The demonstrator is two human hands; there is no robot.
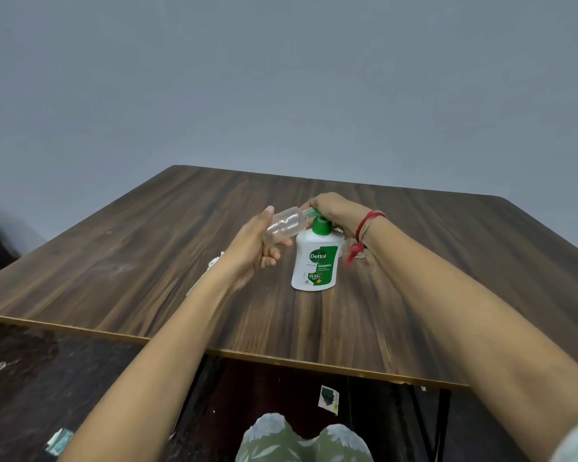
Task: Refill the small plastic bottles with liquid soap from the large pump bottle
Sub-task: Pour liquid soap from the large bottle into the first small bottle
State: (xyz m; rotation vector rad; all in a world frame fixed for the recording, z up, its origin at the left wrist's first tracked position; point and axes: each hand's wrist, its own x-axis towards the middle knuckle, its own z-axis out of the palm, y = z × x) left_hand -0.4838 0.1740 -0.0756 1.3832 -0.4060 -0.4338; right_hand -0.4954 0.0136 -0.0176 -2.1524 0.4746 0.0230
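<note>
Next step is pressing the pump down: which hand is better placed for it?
Right. The right hand is curled over the pump top of the large pump bottle, while the left hand holds the small clear bottle with its mouth at the nozzle.

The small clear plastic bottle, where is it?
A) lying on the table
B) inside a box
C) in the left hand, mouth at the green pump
C: the left hand holds the small clear plastic bottle, its mouth at the green pump of the white soap bottle, under the right hand.
</note>
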